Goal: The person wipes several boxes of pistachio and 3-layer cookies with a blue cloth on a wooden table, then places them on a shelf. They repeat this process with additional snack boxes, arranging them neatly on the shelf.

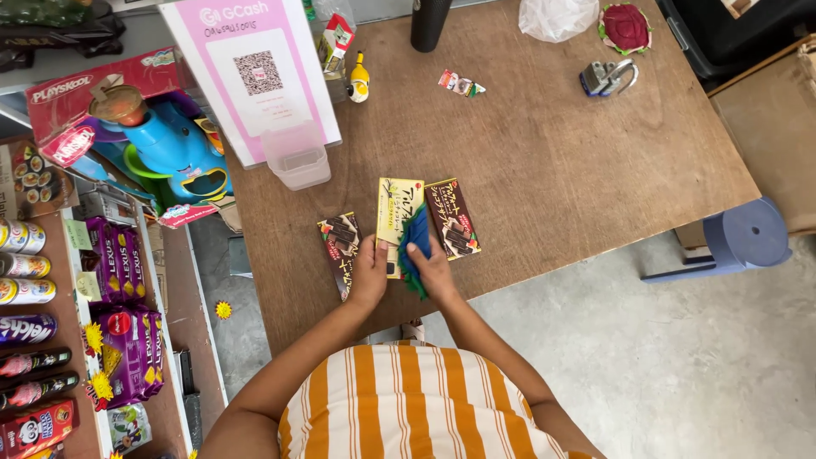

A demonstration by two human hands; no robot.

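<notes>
The left hand (371, 274) lies flat, pressing the yellow chocolate box (396, 214) onto the brown table (552, 170). The right hand (433, 270) grips a blue-green cloth (415, 242) against that box. 2 dark chocolate boxes (341, 248) (451, 218) lie on either side of it.

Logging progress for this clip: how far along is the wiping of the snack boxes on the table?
Nothing shows as finished. In hand: the left hand steadies the yellow box while the right hand presses a blue-green cloth on it. Apparently left: the dark box to one side and the brown box to the other, both lying untouched on the wooden table.
</notes>
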